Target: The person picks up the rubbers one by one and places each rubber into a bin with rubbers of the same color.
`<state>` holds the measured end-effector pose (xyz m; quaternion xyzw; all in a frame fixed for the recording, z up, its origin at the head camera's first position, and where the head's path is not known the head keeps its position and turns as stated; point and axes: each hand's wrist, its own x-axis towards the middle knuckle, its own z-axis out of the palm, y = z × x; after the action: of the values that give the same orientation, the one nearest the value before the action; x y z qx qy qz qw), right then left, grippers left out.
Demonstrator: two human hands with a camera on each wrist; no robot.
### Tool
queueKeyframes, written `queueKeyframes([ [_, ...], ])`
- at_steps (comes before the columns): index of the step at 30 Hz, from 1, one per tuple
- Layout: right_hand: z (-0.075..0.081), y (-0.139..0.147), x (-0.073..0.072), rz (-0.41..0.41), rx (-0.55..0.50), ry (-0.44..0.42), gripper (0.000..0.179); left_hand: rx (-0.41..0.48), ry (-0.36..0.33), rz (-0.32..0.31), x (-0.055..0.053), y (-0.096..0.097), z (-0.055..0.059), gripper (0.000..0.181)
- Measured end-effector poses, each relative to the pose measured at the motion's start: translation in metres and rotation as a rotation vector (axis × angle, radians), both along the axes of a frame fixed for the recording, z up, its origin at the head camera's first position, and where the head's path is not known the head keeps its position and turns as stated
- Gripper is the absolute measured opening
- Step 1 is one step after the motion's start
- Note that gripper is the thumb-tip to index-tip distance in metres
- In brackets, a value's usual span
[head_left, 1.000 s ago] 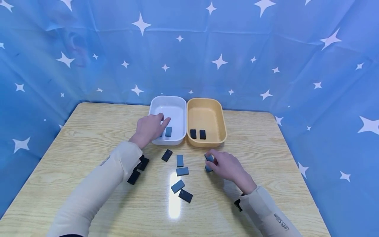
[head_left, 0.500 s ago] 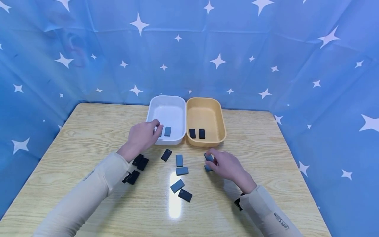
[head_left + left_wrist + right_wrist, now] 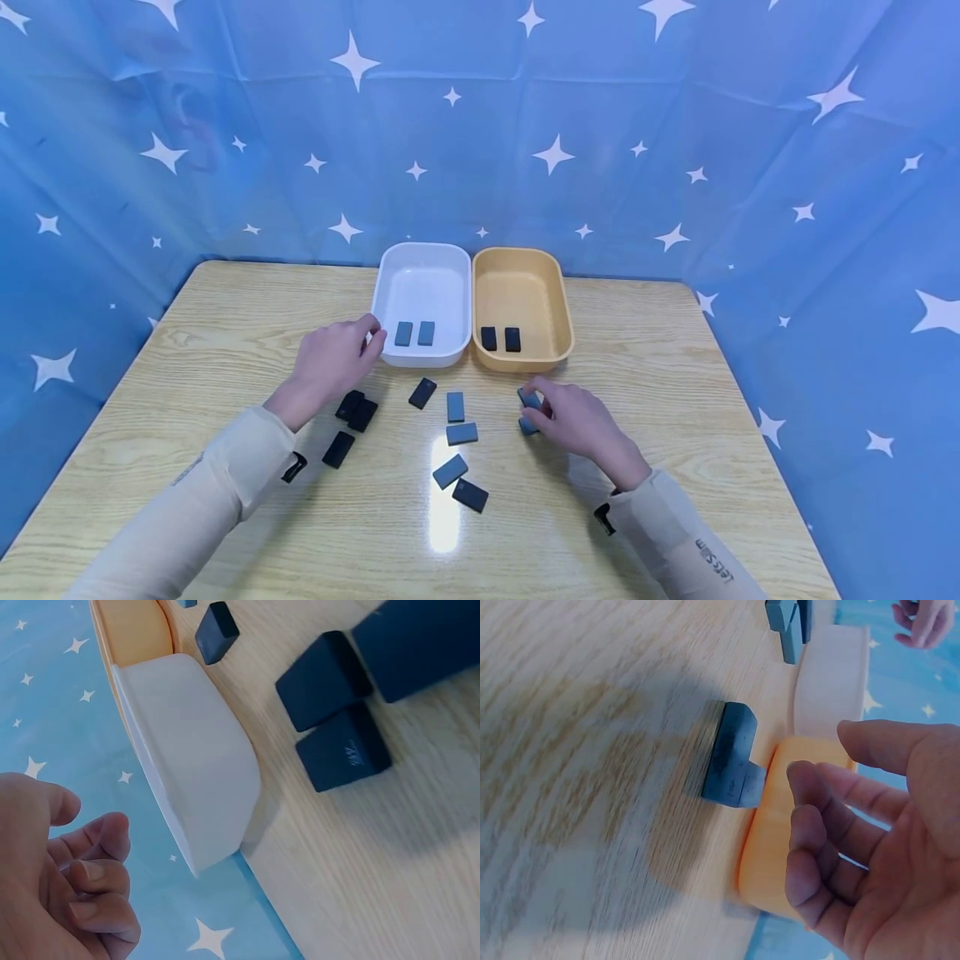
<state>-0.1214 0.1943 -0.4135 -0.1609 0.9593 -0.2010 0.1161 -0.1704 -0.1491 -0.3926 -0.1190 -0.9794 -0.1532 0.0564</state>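
Observation:
My left hand [image 3: 330, 358], holding nothing, hovers at the near left corner of the white tray [image 3: 423, 362]; its fingers are loosely bent in the left wrist view. Inside that tray lie two blue-grey rectangular blocks [image 3: 426, 333]. Several black blocks [image 3: 339, 449] lie on the table by the left wrist. My right hand [image 3: 573, 419] is over two blue-grey blocks [image 3: 528, 427] at the right. In the right wrist view a gap shows between its half-bent fingers and those blocks [image 3: 729, 757], which touch each other.
A yellow tray [image 3: 525, 365] with two black blocks [image 3: 512, 339] stands against the white one. Mid-table lie three blue-grey blocks [image 3: 462, 433] and two black ones [image 3: 470, 495]. A blue star-patterned curtain [image 3: 480, 125] hangs behind the table.
My left hand has drawn back out of the white tray toward the left and nearer to me, uncovering the second blue-grey block there. The right hand has stayed in place.

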Motion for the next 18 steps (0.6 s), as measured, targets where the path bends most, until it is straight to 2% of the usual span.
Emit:
queueKeyframes([
  [5, 0.000, -0.001, 0.000, 0.003, -0.007, -0.001, 0.023, -0.001, 0.002, -0.015, 0.002, -0.011, -0.004, 0.029],
  [12, -0.001, 0.000, 0.001, 0.007, -0.007, 0.004, 0.023, -0.017, -0.037, 0.029, -0.001, -0.026, -0.008, 0.029],
  [18, -0.001, -0.001, 0.002, -0.002, -0.001, -0.004, 0.023, -0.037, -0.076, 0.037, 0.001, -0.033, -0.015, 0.028],
])
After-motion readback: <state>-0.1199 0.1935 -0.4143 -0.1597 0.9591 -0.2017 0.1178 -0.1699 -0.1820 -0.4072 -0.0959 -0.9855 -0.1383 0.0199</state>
